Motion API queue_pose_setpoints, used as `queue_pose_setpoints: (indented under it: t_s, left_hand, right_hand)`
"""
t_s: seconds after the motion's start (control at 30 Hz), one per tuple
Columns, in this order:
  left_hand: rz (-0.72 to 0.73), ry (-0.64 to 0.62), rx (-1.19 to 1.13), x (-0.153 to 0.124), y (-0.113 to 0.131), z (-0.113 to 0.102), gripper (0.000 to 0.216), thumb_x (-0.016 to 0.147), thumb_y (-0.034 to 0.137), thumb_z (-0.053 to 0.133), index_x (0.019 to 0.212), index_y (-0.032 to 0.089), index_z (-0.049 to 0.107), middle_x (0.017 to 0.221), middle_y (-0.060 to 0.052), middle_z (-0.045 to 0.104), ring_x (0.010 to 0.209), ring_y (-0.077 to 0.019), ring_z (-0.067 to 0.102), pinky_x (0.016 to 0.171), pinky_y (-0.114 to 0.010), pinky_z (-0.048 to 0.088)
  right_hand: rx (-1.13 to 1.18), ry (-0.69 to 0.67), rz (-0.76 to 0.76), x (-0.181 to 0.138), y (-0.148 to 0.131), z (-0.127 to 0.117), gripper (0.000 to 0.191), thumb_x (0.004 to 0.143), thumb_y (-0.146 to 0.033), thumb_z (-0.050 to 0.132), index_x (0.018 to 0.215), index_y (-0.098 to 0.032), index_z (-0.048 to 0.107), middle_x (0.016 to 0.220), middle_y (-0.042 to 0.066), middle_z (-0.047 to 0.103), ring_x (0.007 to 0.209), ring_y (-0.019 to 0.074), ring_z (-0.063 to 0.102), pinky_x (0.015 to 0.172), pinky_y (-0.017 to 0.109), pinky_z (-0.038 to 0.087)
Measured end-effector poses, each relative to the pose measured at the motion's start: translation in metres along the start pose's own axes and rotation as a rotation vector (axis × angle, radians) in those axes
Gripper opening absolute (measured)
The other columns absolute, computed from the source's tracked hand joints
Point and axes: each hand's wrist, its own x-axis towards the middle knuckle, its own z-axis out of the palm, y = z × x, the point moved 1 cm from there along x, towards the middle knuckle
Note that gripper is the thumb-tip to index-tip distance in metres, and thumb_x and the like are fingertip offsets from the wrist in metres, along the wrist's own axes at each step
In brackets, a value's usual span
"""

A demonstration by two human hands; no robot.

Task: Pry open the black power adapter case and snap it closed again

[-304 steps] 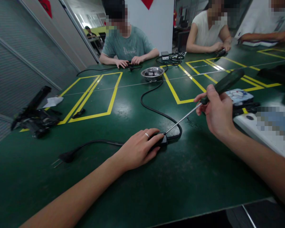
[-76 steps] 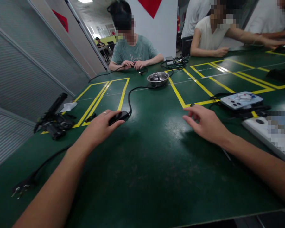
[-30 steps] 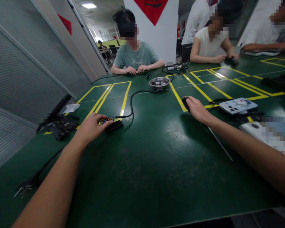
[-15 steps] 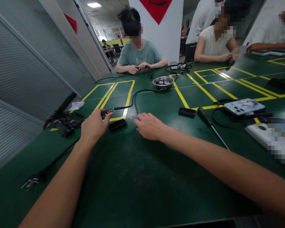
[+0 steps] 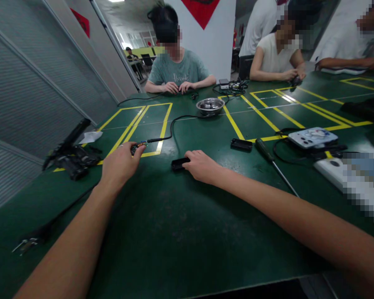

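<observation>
My left hand (image 5: 120, 162) is closed around a small part with coloured wires (image 5: 139, 147), where a black power cord (image 5: 158, 140) joins it. Most of that part is hidden by my fingers. A two-pin plug (image 5: 29, 243) lies at the near left on a cord that runs up beneath my left arm. My right hand (image 5: 200, 165) grips the right end of a black plastic casing half (image 5: 178, 164), low over the table. Farther right rests another black casing half (image 5: 241, 144), with a screwdriver (image 5: 264, 150) beside it.
A metal bowl (image 5: 210, 106) with small items stands mid-table, the cord passing next to it. Black gear (image 5: 73, 160) and white paper (image 5: 90, 137) lie left. A phone-like device (image 5: 312, 137) and a white device (image 5: 330, 170) lie right. Co-workers (image 5: 180, 68) sit across the table.
My right hand has taken hold of the casing half that lay near my left hand, and it now sits farther right. My left hand keeps its hold. The view has shifted slightly.
</observation>
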Motion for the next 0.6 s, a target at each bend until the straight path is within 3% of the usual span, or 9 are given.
queue_pose_setpoints:
  t_s: [0.23,0.43,0.53,0.6]
  left_hand:
    - [0.050,-0.010,-0.004,-0.003,0.010,0.001,0.068,0.094,0.064,0.019,0.130,0.014,0.048,0.119,-0.015,0.061,0.101,-0.0301,0.058,0.078,-0.037,0.045]
    - [0.068,-0.019,-0.004,-0.003,0.017,0.007,0.065,0.095,0.062,0.021,0.127,0.014,0.050,0.118,-0.017,0.062,0.099,-0.0324,0.060,0.074,-0.036,0.044]
    - [0.079,-0.025,0.000,-0.005,0.022,0.006,0.062,0.096,0.059,0.022,0.126,0.014,0.051,0.116,-0.017,0.063,0.098,-0.0322,0.062,0.074,-0.036,0.044]
    - [0.096,-0.024,0.003,-0.007,0.027,0.003,0.061,0.096,0.059,0.023,0.125,0.014,0.051,0.116,-0.016,0.063,0.098,-0.0323,0.062,0.075,-0.036,0.045]
  right_hand:
    - [0.140,-0.023,0.079,-0.109,0.006,-0.053,0.030,0.094,-0.024,0.046,0.111,-0.017,0.070,0.114,0.016,0.056,0.103,0.0251,0.053,0.086,0.042,0.043]
    - [0.176,-0.020,0.049,-0.137,-0.016,-0.056,0.029,0.092,-0.022,0.048,0.115,-0.017,0.066,0.121,0.015,0.057,0.110,0.0270,0.053,0.089,0.047,0.047]
    - [0.229,0.158,0.026,-0.142,-0.041,-0.074,0.041,0.091,-0.023,0.051,0.131,-0.016,0.053,0.126,0.015,0.058,0.117,0.0277,0.051,0.098,0.049,0.045]
    - [0.375,0.339,-0.010,-0.153,-0.061,-0.095,0.059,0.089,-0.019,0.051,0.145,-0.018,0.034,0.128,0.012,0.059,0.117,0.0226,0.053,0.099,0.041,0.047]
